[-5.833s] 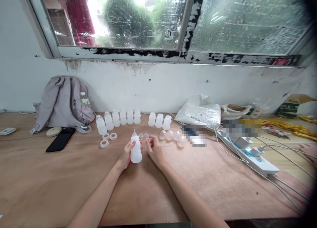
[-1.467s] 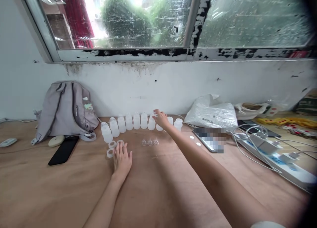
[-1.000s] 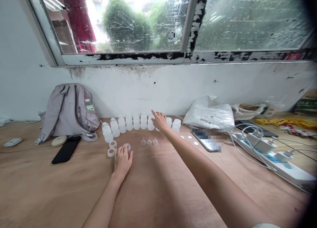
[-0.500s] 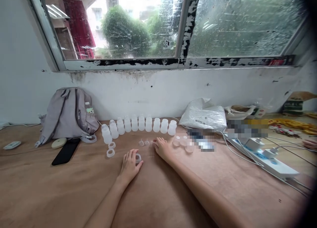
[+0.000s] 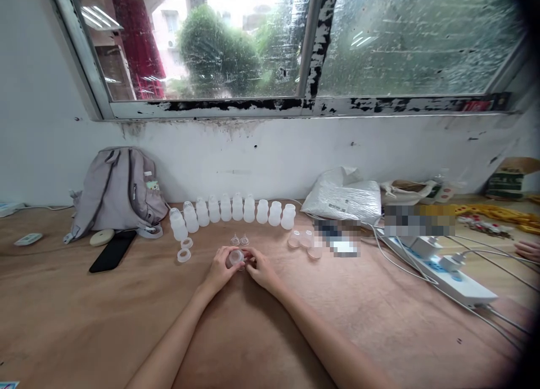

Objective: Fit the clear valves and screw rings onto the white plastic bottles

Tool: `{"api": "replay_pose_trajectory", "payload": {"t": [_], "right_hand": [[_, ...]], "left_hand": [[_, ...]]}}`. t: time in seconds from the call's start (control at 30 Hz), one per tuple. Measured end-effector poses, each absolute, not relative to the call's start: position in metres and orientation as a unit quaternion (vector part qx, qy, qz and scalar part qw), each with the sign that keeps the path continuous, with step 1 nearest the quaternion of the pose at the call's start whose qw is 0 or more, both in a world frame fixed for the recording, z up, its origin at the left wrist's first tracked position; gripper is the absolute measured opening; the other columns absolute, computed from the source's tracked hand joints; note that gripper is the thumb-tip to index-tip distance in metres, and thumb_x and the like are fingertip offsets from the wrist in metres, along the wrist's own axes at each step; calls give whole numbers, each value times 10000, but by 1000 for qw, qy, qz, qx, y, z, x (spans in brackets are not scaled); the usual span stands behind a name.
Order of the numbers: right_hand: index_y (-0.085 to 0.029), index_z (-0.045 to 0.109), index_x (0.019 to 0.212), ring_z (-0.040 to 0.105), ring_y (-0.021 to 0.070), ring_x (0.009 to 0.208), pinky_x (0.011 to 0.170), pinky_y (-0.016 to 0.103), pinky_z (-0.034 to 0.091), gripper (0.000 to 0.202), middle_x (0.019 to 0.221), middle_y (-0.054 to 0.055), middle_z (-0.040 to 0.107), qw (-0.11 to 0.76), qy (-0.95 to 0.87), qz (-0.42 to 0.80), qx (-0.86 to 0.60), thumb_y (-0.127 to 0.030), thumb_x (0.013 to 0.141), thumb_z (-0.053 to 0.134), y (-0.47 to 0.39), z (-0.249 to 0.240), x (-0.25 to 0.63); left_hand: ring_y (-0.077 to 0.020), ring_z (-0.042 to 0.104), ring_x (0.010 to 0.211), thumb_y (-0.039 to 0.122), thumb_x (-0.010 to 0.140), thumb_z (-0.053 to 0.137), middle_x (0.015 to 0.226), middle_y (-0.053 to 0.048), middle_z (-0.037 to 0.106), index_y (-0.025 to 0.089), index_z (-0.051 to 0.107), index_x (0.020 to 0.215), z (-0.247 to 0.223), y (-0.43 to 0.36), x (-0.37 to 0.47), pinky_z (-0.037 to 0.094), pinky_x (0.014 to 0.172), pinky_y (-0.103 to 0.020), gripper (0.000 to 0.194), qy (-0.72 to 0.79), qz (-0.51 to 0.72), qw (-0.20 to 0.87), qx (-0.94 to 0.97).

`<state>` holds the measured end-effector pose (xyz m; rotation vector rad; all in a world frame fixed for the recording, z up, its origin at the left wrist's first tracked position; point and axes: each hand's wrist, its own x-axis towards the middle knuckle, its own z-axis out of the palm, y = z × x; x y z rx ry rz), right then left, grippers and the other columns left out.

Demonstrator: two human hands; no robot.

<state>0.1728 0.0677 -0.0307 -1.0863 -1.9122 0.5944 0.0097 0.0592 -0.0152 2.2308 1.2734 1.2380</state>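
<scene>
Wooden tabletop point(image 5: 105, 321), pale ring point(image 5: 236, 260) gripped in left hand point(image 5: 220, 268), right hand point(image 5: 260, 269) beside, hold unclear

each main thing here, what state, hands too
Left hand: holding a collar ring
Right hand: fingers at that ring, grip unclear
Seven feeding bottles: upright, tops on
Three feeding bottles: upright, tops off
Two loose collar rings: flat
Two nipples: tips up
Three domed caps: loose, grouped
Black phone: flat, dark
Backpack: upright
Power strip: chargers plugged in

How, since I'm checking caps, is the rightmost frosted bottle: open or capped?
Open: the rightmost frosted bottle shows a bare rim, without the domed top on the leftmost bottle.
</scene>
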Motion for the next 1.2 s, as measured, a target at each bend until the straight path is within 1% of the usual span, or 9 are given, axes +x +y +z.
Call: {"api": "replay_pose_trajectory", "payload": {"t": [0.1,0.23,0.47,0.57,0.87,0.97,1.07,1.13,1.2], "right_hand": [[-205,519,1021,569,139,707,657,269,459,447,833,18,622,450,-723,286,-439,-35,621,416,71,-29,175],[-191,544,965,571,136,680,660,273,474,420,785,14,621,465,-696,300,-458,-27,607,398,72,-29,174],[-181,559,911,593,142,710,694,286,485,428,756,18,618,454,-694,293,-476,4,574,371,74,-32,174],[-182,568,888,594,146,716,690,288,487,414,749,19,618,449,-696,285,-482,4,574,371,73,-30,174],[-170,580,862,588,148,687,666,280,482,380,733,24,620,438,-707,271,-484,-7,583,381,73,-30,173],[-170,577,866,582,149,701,673,281,476,383,747,28,622,435,-715,267,-477,-2,584,380,74,-31,173],[-172,571,885,576,151,726,685,279,466,365,781,33,621,429,-733,252,-464,-15,605,397,71,-29,173],[-178,561,926,564,150,757,701,274,453,365,830,36,614,425,-756,235,-439,-33,623,419,66,-26,172],[-191,549,946,547,142,751,694,260,440,345,860,29,601,421,-777,223,-411,-61,645,443,60,-22,171]], "left_hand": [[-166,531,843,355,692,601,894,-33,552,193,531,936,-10,62,19,437,762,-305,302,428,440,141,776],[-169,528,830,363,703,582,888,-39,552,189,525,921,-9,60,22,430,754,-309,284,424,452,117,776],[-203,502,850,390,692,580,863,-33,562,203,538,904,-17,59,18,380,768,-347,286,501,312,63,805],[-207,493,848,424,675,589,861,-29,558,201,535,881,-20,61,18,360,770,-349,308,514,283,57,808],[-214,481,895,479,646,608,939,-36,556,212,525,991,-20,61,16,332,805,-359,444,488,285,55,823],[-209,482,917,445,697,572,961,-37,553,225,540,988,-18,60,16,332,823,-354,366,471,329,90,814],[-176,516,823,372,763,506,827,-16,576,210,578,797,-18,61,17,371,767,-305,181,457,404,209,764],[-147,532,707,355,789,462,725,1,576,195,556,738,-19,62,18,396,684,-267,192,458,445,277,718],[-127,528,613,361,808,421,657,15,566,187,529,759,-22,63,18,401,599,-241,211,466,467,304,687]]}}
